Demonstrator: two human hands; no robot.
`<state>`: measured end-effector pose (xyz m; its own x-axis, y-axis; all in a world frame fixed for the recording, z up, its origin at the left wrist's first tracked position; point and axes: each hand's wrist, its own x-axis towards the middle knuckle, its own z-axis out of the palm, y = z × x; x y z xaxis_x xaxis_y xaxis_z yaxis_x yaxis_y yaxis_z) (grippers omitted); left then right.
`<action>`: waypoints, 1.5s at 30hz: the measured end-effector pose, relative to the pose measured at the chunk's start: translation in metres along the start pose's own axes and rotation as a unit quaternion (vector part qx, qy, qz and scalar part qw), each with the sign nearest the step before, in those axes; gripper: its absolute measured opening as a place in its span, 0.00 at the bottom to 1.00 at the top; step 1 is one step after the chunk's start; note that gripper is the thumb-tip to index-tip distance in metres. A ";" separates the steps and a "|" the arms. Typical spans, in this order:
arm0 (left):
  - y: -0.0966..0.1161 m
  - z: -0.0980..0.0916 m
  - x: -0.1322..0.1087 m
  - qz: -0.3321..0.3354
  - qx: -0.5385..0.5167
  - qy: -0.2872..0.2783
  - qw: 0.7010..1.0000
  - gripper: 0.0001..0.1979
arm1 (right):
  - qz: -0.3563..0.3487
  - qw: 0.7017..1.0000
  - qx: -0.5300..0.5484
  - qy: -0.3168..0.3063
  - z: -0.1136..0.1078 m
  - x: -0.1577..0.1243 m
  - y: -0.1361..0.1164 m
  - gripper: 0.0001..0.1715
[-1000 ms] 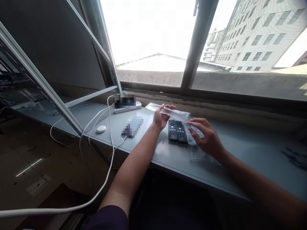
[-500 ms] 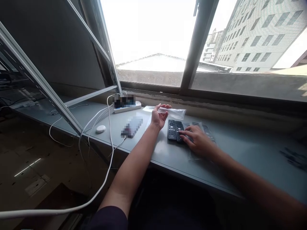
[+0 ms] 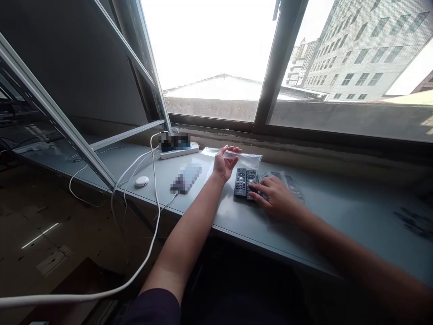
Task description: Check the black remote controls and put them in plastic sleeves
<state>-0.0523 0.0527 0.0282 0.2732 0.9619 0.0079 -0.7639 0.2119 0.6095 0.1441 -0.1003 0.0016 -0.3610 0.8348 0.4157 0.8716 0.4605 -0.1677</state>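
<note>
black unbagged remotes (image 3: 240, 183): two | right hand (image 3: 275, 196): grip slightly parted, touching one | left hand (image 3: 224, 166): holding one clear bag (image 3: 251, 160)

- Workshop-type room, most likely; exact kind unclear.
- Long grey flat-topped workbench (image 3: 345, 216) under dark-framed sliding window (image 3: 209, 49).
- Slotted silver metal frame (image 3: 61, 119) at the bench.
- White plastic power strip (image 3: 193, 148), loose white cable (image 3: 81, 298).
- Black button-covered remote controls (image 3: 240, 183) on the benchtop.
- Dark, patchy floor (image 3: 20, 266).
</note>
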 end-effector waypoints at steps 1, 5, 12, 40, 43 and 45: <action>0.000 0.000 0.000 0.002 -0.003 0.001 1.000 0.10 | 0.003 1.000 -0.004 -0.012 -0.001 0.001 -0.002 0.32; 0.002 0.002 -0.002 0.002 -0.019 0.005 1.000 0.09 | 0.011 0.999 -0.015 -0.044 -0.003 0.004 -0.008 0.31; 0.002 0.002 -0.002 -0.001 -0.024 0.016 1.000 0.09 | 0.021 0.998 0.001 -0.063 -0.001 0.008 -0.010 0.28; 0.007 -0.004 -0.001 0.009 -0.137 0.014 0.990 0.14 | 0.314 0.656 0.661 0.185 -0.033 0.007 0.007 0.19; 0.008 -0.002 -0.004 -0.001 -0.135 0.025 0.991 0.19 | 0.343 0.599 0.699 0.189 -0.033 0.007 0.013 0.08; 0.008 0.000 -0.006 -0.011 -0.124 0.035 0.992 0.22 | 0.357 0.573 0.714 0.185 -0.034 0.006 0.017 0.07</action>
<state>-0.0601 0.0484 0.0331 0.2570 0.9643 -0.0631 -0.8807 0.2606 0.3956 0.1679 -0.0976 0.0312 0.2442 0.9649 -0.0967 -0.5019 0.0404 -0.8640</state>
